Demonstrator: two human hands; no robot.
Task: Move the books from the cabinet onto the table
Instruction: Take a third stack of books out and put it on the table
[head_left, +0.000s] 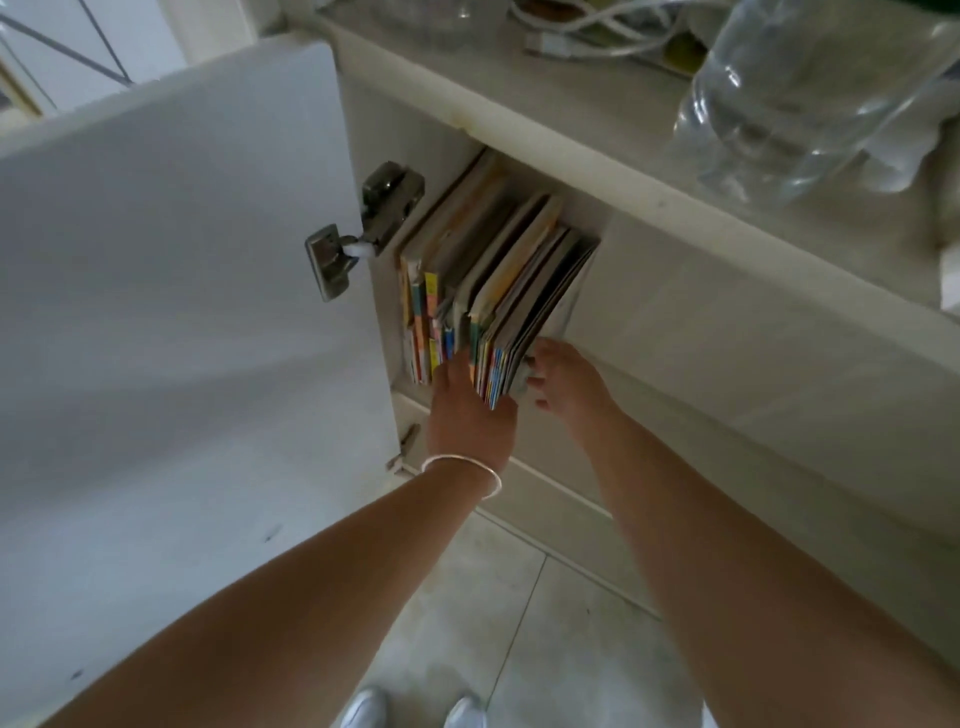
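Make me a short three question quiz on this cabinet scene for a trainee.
1. True or false: the cabinet door is open.
2. Which wrist wears the bracelet: A left, B right?
3. Fill in: the left hand and right hand reach a bundle of ____ standing in the cabinet.

Key: 1 true; 2 A; 3 books.

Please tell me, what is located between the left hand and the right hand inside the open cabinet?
In the head view, a bundle of thin upright books stands between the left hand and the right hand, which touch its two sides.
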